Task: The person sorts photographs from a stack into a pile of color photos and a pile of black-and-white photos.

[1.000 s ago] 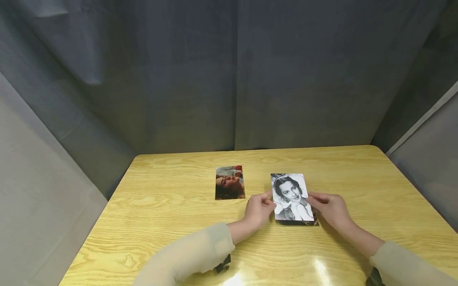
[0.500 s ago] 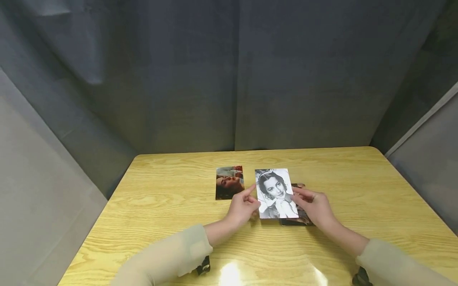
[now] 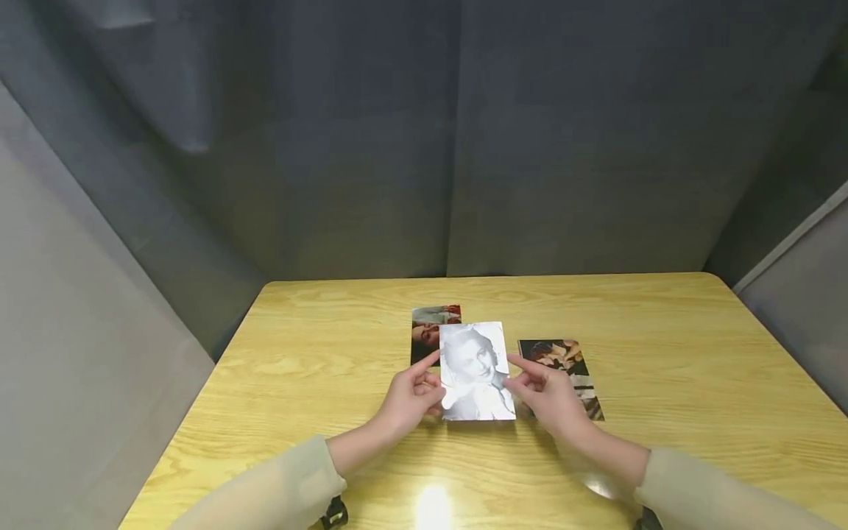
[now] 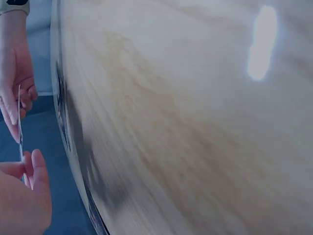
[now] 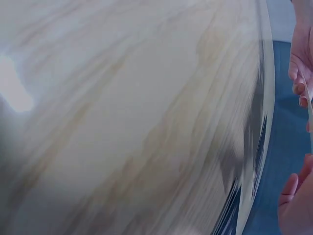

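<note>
A black-and-white portrait photo (image 3: 475, 375) is held up off the table between both hands. My left hand (image 3: 405, 401) pinches its left edge, and my right hand (image 3: 550, 397) pinches the right edge. Glare washes out much of its face. In the left wrist view the photo (image 4: 20, 122) appears edge-on, raised above the tabletop. Behind it lies a colour photo (image 3: 427, 335) of a reclining face, partly covered by the held one. To the right, another dark colour photo (image 3: 563, 357) lies flat, its lower left hidden by my right hand.
The wood-grain table (image 3: 318, 346) spreads beneath everything, with a bright reflection (image 3: 433, 508) near its front. A dark grey curtain (image 3: 358, 147) hangs behind the far edge, and pale panels (image 3: 73, 331) stand at the sides.
Both hands have carried the black-and-white photo leftward from above the right-hand colour photo, which is now uncovered. It now overlaps the left colour photo in the head view.
</note>
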Tool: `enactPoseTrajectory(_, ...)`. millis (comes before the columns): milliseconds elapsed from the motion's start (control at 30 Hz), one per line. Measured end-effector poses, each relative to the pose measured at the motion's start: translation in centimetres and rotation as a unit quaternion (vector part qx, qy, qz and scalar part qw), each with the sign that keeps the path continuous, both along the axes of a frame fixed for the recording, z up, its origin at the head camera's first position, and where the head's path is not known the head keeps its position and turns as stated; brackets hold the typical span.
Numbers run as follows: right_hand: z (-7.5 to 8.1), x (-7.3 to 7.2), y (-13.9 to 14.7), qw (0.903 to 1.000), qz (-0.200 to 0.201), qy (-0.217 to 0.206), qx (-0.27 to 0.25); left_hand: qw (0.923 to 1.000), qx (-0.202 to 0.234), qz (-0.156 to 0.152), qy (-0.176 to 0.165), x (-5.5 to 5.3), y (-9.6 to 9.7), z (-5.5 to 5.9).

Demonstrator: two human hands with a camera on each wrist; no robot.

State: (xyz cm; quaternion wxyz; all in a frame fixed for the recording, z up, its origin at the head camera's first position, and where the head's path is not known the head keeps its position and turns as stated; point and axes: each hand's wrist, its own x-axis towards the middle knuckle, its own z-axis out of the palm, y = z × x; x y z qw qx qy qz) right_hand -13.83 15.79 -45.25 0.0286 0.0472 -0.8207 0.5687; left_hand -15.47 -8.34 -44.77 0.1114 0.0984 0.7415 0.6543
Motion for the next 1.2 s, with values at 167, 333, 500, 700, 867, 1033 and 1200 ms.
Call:
enactPoseTrajectory(167,-0.1,0.3,-1.4,0.9993,0.017,-0.021,-0.026,0.9994,-0.020,-0.027,0.009,0.4,-1.8,0.4)
enactPoseTrajectory(333,-0.5,0.9,-2.5,0.9976,0.034,-0.040,-0.044,0.9975,-0.047,-0.053,0.006,0.7,-3.3,0.4)
enactPoseTrajectory(500,-1.2,1.3,-3.4,0.9959,0.054,-0.053,-0.050,0.9962,-0.065,-0.057,-0.009,1.4,-4.3,-0.1)
enactPoseTrajectory(700,-2.5,1.8,-4.3,0.9925,0.080,-0.074,-0.055,0.9948,-0.077,-0.055,-0.037,2.4,-5.1,-1.1)
enactPoseTrajectory(867,-2.8,2.2,-4.6,0.9884,0.110,-0.084,-0.062,0.9938,-0.083,-0.045,-0.059,2.8,-5.6,-1.8)
enactPoseTrajectory(1033,-3.1,2.1,-4.8,0.9854,0.124,-0.100,-0.059,0.9927,-0.101,-0.040,-0.052,2.6,-5.9,-2.1)
enactPoseTrajectory(1200,-3.6,1.8,-5.0,0.9863,0.126,-0.101,-0.032,0.9889,-0.132,-0.044,-0.052,2.0,-6.1,-2.4)
